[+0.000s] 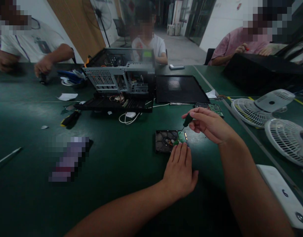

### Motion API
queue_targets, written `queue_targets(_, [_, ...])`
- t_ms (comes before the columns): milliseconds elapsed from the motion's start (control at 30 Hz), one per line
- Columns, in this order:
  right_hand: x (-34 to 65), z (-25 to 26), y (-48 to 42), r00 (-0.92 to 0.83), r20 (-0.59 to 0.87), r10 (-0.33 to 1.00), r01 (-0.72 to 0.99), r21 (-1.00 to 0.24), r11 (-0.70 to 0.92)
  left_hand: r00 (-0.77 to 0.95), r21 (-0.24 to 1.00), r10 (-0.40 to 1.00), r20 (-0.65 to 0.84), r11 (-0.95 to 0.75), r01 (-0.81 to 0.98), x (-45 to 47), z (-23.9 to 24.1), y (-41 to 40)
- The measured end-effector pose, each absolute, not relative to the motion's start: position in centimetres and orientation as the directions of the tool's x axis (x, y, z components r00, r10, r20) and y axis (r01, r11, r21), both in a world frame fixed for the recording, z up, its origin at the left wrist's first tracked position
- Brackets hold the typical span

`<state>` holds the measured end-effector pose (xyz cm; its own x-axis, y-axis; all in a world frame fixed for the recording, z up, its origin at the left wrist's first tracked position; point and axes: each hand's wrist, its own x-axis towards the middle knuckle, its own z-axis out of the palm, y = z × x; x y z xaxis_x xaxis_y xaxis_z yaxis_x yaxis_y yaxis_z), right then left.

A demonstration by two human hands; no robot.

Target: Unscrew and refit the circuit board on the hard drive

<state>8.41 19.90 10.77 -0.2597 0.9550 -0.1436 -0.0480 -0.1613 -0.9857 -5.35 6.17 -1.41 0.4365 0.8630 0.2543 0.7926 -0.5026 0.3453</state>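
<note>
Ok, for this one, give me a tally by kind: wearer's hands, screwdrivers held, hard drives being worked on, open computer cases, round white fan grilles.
Wearer's hands, left and right: 2
Held screwdriver: 1
Hard drive under work: 1
Open computer case: 1
Round white fan grilles, farther and nearer: 2
Total: 7

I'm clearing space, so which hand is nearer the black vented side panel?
Right. The right hand, gripping a screwdriver, is in front of the side panel; the left hand, on the hard drive, is farther away.
</note>
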Motion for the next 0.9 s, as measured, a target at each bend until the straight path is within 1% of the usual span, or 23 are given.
queue_targets(67, [8.8,10.8,20.1,-0.236,-0.112,0.965,0.001,-0.993,-0.115,0.435,0.343,0.864,0.252,-0.500,0.795,-5.3,-1.4,6.2])
queue_targets(167, [9.2,10.8,20.2,-0.250,-0.073,0.966,0.082,-0.995,-0.054,0.438,0.337,0.863,0.251,-0.502,0.797,-5.4,-1.4,6.1])
queue_targets(267, [9.1,10.8,20.2,-0.268,-0.076,0.960,0.105,-0.993,-0.050,0.439,0.332,0.863,0.252,-0.503,0.798,-5.4,-1.4,6.1])
queue_targets(433, [8.4,10.7,20.0,-0.279,-0.135,0.951,0.070,-0.990,-0.120,0.433,0.336,0.864,0.258,-0.500,0.798,-5.3,-1.5,6.1])
queue_targets(567, [7.9,10.8,19.8,-0.283,-0.155,0.947,0.027,-0.988,-0.154,0.434,0.336,0.865,0.251,-0.499,0.799,-5.3,-1.4,6.1])
queue_targets(733, [7.7,10.7,19.7,-0.328,-0.187,0.926,0.045,-0.982,-0.182,0.434,0.327,0.863,0.260,-0.502,0.801,-5.3,-1.3,6.0])
queue_targets(900, [8.0,10.3,19.9,-0.337,-0.167,0.927,-0.091,-0.974,-0.208,0.430,0.335,0.863,0.263,-0.500,0.798,-5.3,-1.2,6.1])
